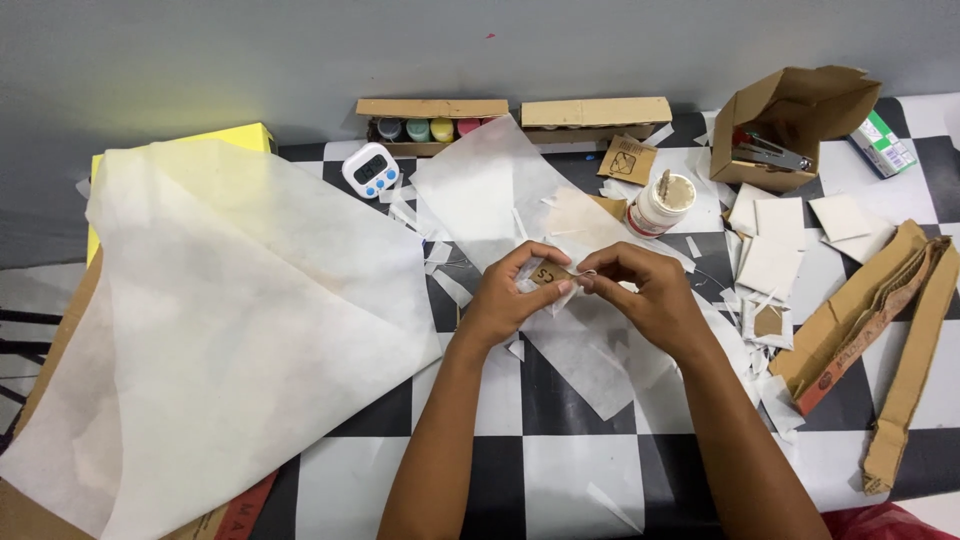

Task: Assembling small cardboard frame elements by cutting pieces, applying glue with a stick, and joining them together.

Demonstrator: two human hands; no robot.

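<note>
My left hand [512, 293] and my right hand [645, 290] meet above the middle of a black-and-white chequered table [560, 400]. Between their fingertips they pinch a small brown cardboard square [549, 274] partly wrapped in thin white paper. Under the hands lies a long strip of white tissue paper [590, 365], with small paper scraps around it.
A large crumpled white sheet [220, 320] covers the left side over a yellow box [245, 136]. Behind are a white timer [370, 170], a cardboard tray of paint pots [430, 125], a glue jar [660, 203], an open carton [790, 125], white squares [790, 235] and cardboard strips [880, 330].
</note>
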